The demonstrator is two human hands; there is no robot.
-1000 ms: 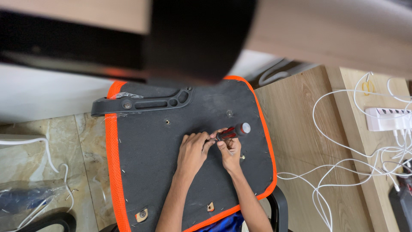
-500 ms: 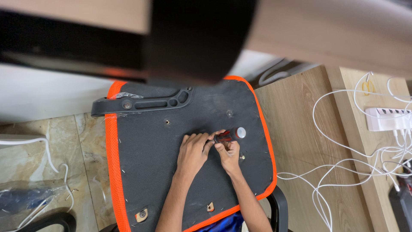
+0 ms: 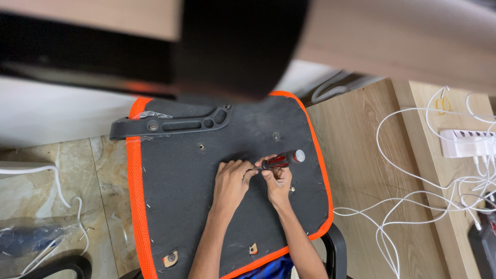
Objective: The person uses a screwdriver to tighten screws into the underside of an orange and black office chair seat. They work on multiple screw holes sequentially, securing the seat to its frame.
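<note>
An upturned chair seat (image 3: 175, 206), black underneath with an orange mesh rim, lies in front of me. My right hand (image 3: 278, 182) grips a screwdriver (image 3: 283, 159) with a red and black handle, lying nearly flat with its tip pointing left. My left hand (image 3: 231, 183) rests on the seat base, fingertips pinched at the screwdriver's tip. What sits under the tip is hidden by my fingers. A black plastic armrest bracket (image 3: 170, 124) lies along the seat's far edge.
A wooden surface (image 3: 361, 170) at the right carries tangled white cables (image 3: 439, 206) and a white power strip (image 3: 467, 143). Marble floor tiles (image 3: 62, 175) at the left hold a clear plastic bag (image 3: 31, 240). A dark blurred object (image 3: 232, 46) blocks the top.
The screwdriver handle tipped up toward the camera half a second ago and now lies flatter again, pointing right. Both hands stay at the same spot on the seat base.
</note>
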